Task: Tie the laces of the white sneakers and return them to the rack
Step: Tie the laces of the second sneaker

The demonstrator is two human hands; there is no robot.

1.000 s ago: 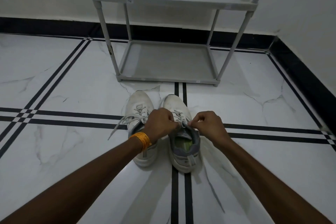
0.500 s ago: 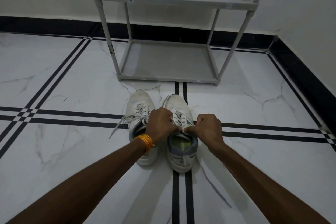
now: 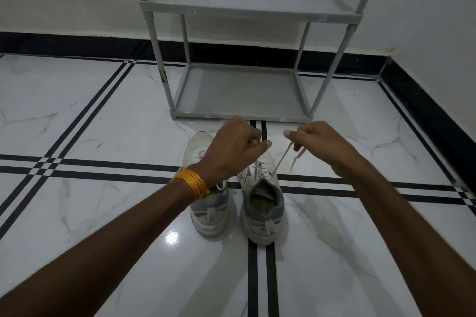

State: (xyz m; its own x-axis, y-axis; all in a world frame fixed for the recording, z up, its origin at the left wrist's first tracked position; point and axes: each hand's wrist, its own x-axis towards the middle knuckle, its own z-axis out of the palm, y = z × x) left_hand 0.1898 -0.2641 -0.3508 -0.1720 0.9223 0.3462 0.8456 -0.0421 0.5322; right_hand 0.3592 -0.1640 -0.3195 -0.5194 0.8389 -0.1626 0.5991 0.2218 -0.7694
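Note:
Two white sneakers stand side by side on the marble floor, heels toward me: the left sneaker [image 3: 208, 211] and the right sneaker [image 3: 261, 203]. My left hand [image 3: 234, 148] is raised above the shoes and pinches one lace of the right sneaker. My right hand [image 3: 318, 143] pinches the other lace [image 3: 282, 159], pulled taut upward from the eyelets. The left hand and wrist cover most of the left sneaker's laces. The grey two-shelf rack [image 3: 242, 116] stands just beyond the shoes.
The rack's shelves hold nothing. A wall with a black skirting runs behind the rack and along the right side. An orange bangle [image 3: 192, 183] sits on my left wrist. White tiled floor with black stripes spreads to the left and right of the shoes.
Both hands have lifted from the right sneaker's tongue and moved apart, drawing its two laces up and taut. The view has tilted up a little.

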